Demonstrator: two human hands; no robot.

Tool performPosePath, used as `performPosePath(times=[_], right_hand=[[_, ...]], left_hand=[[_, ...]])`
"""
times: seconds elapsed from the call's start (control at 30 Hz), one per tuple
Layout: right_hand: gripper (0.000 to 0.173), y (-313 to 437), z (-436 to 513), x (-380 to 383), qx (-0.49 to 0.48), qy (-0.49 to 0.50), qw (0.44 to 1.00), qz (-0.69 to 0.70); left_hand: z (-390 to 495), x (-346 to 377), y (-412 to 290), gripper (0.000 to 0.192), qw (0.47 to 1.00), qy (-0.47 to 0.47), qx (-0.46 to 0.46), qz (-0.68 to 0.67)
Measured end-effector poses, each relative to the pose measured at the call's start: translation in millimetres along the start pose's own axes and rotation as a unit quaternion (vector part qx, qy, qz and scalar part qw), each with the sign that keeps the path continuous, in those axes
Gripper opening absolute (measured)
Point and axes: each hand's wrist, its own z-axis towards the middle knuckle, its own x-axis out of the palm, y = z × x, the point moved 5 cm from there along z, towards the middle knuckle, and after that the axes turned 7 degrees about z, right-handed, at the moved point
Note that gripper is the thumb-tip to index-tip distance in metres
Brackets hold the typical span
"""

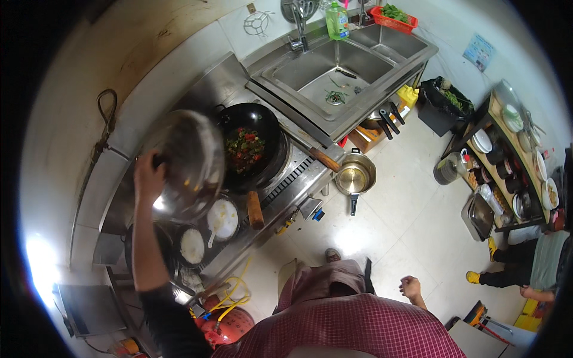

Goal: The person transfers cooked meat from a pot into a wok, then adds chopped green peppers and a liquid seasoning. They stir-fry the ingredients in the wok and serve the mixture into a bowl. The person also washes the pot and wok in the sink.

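My left hand (150,175) grips the dark knob of a large, domed metal lid (192,165), blurred and tilted beside the wok. Chopped red and green food (245,150) lies in the black wok (257,118), which rests on the stove with its wooden handle (255,210) towards me. Below the lid is a pan or bowl of white content (226,217) with a pale spoon (212,237) in it. A smaller round container of whitish content (192,247) stands beside it. My right hand (410,288) hangs at my side with loosely bent fingers, nothing visible in it.
A wooden-handled tool (324,159) lies along the stove's right side by the steel sink (309,87). On the floor stand a metal pot (356,176) and a red gas cylinder (230,324). Shelves (481,121) line the right wall; another person (544,264) stands near them.
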Motion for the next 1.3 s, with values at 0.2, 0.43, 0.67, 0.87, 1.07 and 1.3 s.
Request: performPosePath(times=[0.2,0.43,0.67,0.87,1.07,1.3], right_hand=[[0.016,-63.8,-55.5,-24.5,0.077,-0.148,0.979,0.12],[0.022,108.4,-3.4,64.1,-0.234,-0.04,0.969,-0.06],[0.019,278.4,-13.9,254.2,-0.391,0.202,0.889,-0.127],[0.042,316.9,16.6,281.7,-0.276,0.119,0.952,0.061],[0.03,299.8,21.7,273.1,-0.08,0.241,0.91,0.327],[0.018,297.1,20.3,297.7,-0.128,0.225,0.887,0.382]], left_hand=[[131.8,191.7,-161.6,0.035,0.978,0.053,0.174,-0.106],[142.1,264.0,-158.2,0.034,0.972,0.012,0.219,-0.089],[122.4,246.3,-6.5,0.04,0.973,0.198,0.093,0.078],[112.5,230.9,-64.4,0.036,0.972,0.149,0.178,-0.034],[110.4,211.4,-114.6,0.035,0.976,0.161,0.137,-0.061],[115.0,211.1,-91.8,0.036,0.979,0.164,0.114,-0.05]])
